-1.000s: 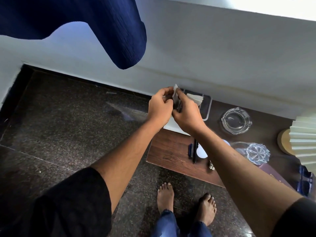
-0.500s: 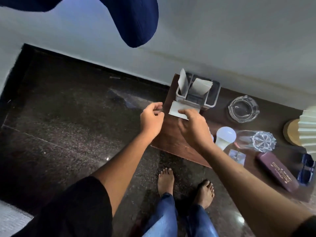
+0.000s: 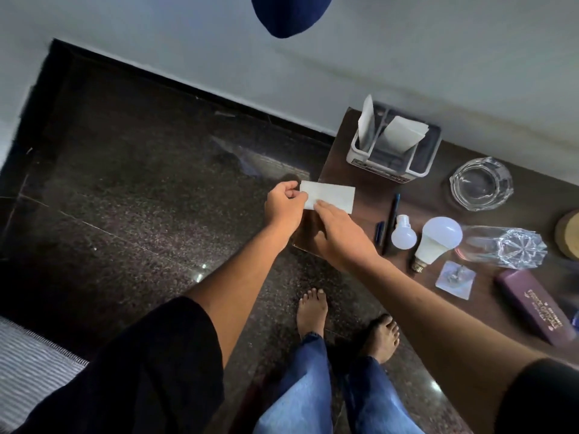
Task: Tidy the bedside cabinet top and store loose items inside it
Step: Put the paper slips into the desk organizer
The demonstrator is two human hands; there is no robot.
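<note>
Dark speckled floor (image 3: 141, 198) fills most of the view, meeting a pale grey wall (image 3: 407, 42) along a black skirting. At the right, against that wall, stands the brown wooden counter (image 3: 341, 164), and a striped rug (image 3: 31, 355) shows at the lower left edge. A blue cloth (image 3: 289, 14) hangs in at the top. At the counter's back left corner sits a white caddy (image 3: 357, 155) with two slips (image 3: 404, 136) standing in its compartments. A purple case (image 3: 532, 308) lies near the front right, and a cut glass (image 3: 504, 247) lies on its side behind it, next to a round wooden base (image 3: 570, 234). A clear ashtray (image 3: 481, 183) sits right of the caddy. The right hand (image 3: 341, 236) reaches over the counter's front left corner, fingers stretched out, with a fingertip on the near edge of a white paper (image 3: 332, 195); its thumb is hidden. The left hand (image 3: 285, 205) pinches the paper's left end between thumb and fingers. The paper hangs over the counter's left edge, partly above the floor; whether it rests on the wood I cannot tell. A big bulb (image 3: 437, 239) lies beside a small bulb (image 3: 403, 234), with a dark pen (image 3: 391, 220) just left of them, then a blue cap (image 3: 379, 231). A small clear packet (image 3: 456, 278) lies in front of the big bulb.
</note>
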